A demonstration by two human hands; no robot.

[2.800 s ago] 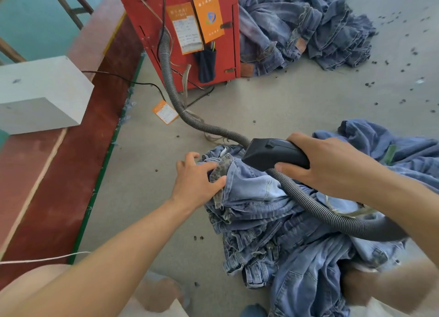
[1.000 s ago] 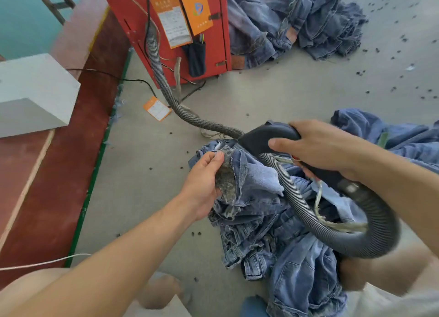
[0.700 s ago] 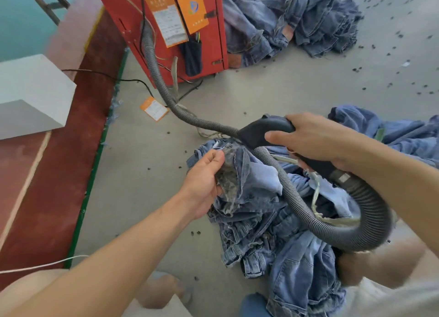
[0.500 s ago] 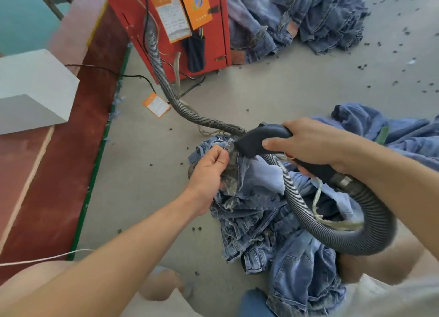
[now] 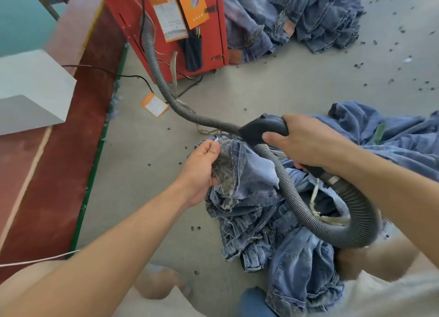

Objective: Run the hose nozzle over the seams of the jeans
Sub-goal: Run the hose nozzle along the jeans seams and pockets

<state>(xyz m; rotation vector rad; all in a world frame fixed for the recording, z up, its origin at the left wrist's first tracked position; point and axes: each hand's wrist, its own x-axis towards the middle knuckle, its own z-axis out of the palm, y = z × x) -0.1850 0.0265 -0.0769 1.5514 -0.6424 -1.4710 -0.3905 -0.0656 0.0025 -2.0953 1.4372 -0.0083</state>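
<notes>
- A white box (image 5: pixel 31 88) sits at the far left on a red platform (image 5: pixel 57 164); the frame edge cuts off its left side.
- The left hand (image 5: pixel 200 171) has its fingers (image 5: pixel 210 150) pinching a folded-back flap of the jeans (image 5: pixel 259 212), showing a mottled grey inner side and a stitched seam. The fingertips are partly hidden behind the cloth.
- A red machine (image 5: pixel 166 26) stands at the top, its upper part cut off. The writing on its orange tags cannot be read.
- The ribbed grey hose (image 5: pixel 292 198) runs from the machine across the floor (image 5: pixel 273 86), passes under the nozzle and loops over the jeans.
- The black nozzle (image 5: pixel 259 131) has its tip just beside the raised flap; whether they touch is unclear.
- The right hand (image 5: pixel 306 145) has fingers wrapped round the nozzle handle, which they mostly hide.
- The jeans are faded blue, crumpled in a heap on the floor between the arms.
- More denim (image 5: pixel 297 17) is piled at the top right, and another lot (image 5: pixel 392 136) reaches the right edge.
</notes>
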